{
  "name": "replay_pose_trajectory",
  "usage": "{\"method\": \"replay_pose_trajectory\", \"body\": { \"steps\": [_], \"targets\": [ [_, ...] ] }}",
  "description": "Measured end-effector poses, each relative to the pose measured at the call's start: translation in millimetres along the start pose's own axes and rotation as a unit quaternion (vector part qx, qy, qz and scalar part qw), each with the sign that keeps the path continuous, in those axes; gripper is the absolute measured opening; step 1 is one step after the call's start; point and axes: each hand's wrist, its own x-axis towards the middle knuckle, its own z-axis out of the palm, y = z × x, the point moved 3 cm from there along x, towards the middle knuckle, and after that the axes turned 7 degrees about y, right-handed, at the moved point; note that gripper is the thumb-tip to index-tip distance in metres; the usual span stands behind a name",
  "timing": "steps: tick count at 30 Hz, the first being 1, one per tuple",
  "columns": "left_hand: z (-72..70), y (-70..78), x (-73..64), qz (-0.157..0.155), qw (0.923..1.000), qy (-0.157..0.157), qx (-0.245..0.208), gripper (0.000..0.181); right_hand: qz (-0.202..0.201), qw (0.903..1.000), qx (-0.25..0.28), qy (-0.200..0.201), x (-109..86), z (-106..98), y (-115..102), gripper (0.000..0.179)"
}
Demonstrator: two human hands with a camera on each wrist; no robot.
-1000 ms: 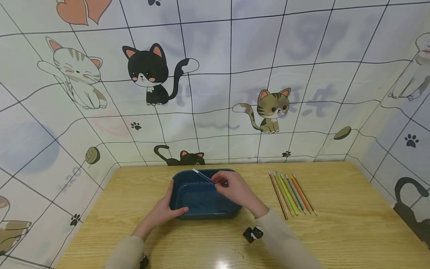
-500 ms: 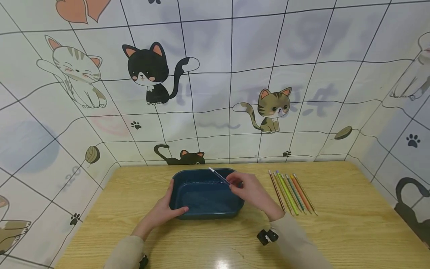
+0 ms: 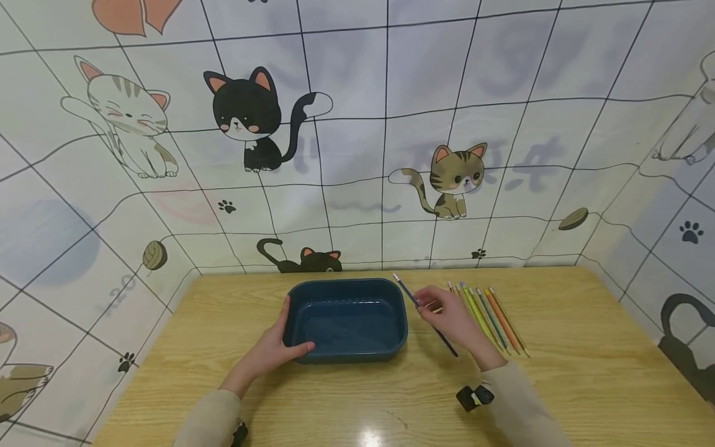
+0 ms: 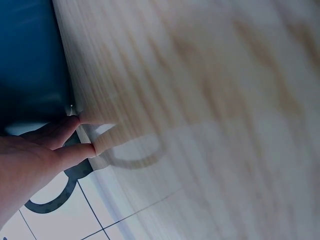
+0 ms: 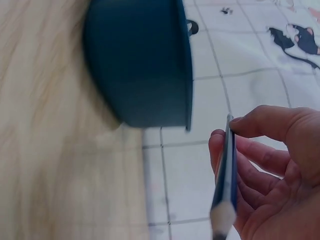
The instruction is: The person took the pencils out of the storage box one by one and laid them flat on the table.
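A dark blue pencil (image 3: 406, 289) with a whitish end is pinched between the thumb and fingers of my right hand (image 3: 449, 315), just right of the basin. In the right wrist view the sharpened tip of the pencil (image 5: 223, 212) points toward the camera. My left hand (image 3: 274, 344) grips the left end of the deep blue rectangular basin (image 3: 346, 355), thumb over the front rim and fingers along the outer side. Nothing lies inside the basin. Several coloured pencils (image 3: 494, 316) lie side by side on the table to the right, partly hidden behind my right hand.
The wooden table (image 3: 335, 403) meets a white wall (image 3: 357, 149) printed with cartoon cats and grid lines just behind the basin. More of this printed wall rises at both sides. Each wrist wears a small black camera (image 3: 475, 397).
My right hand has moved right with the blue pencil, from over the basin to beside its right end, near the row of pencils. The left hand keeps its grip on the basin.
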Motion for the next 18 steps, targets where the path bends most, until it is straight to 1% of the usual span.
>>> {"method": "replay_pose_trajectory", "body": {
  "steps": [4, 11, 14, 18],
  "targets": [
    [-0.2, -0.7, 0.7, -0.002, 1.0000, 0.003, 0.000, 0.115, 0.024, 0.9995, -0.014, 0.014, -2.2, -5.6, 14.5, 0.019],
    [0.0, -1.0, 2.2, -0.009, 1.0000, 0.001, -0.002, 0.115, 0.094, 0.9938, -0.054, 0.025, -5.4, -8.7, 45.4, 0.020],
    [-0.1, -0.9, 1.8, -0.008, 1.0000, 0.001, -0.001, 0.115, 0.105, 0.9916, -0.070, 0.029, -6.1, -10.2, 54.1, 0.019],
    [-0.6, -1.0, 1.0, -0.009, 1.0000, -0.001, 0.000, 0.115, 0.105, 0.9896, -0.092, 0.035, -7.0, -12.6, 59.5, 0.019]
  ]
}}
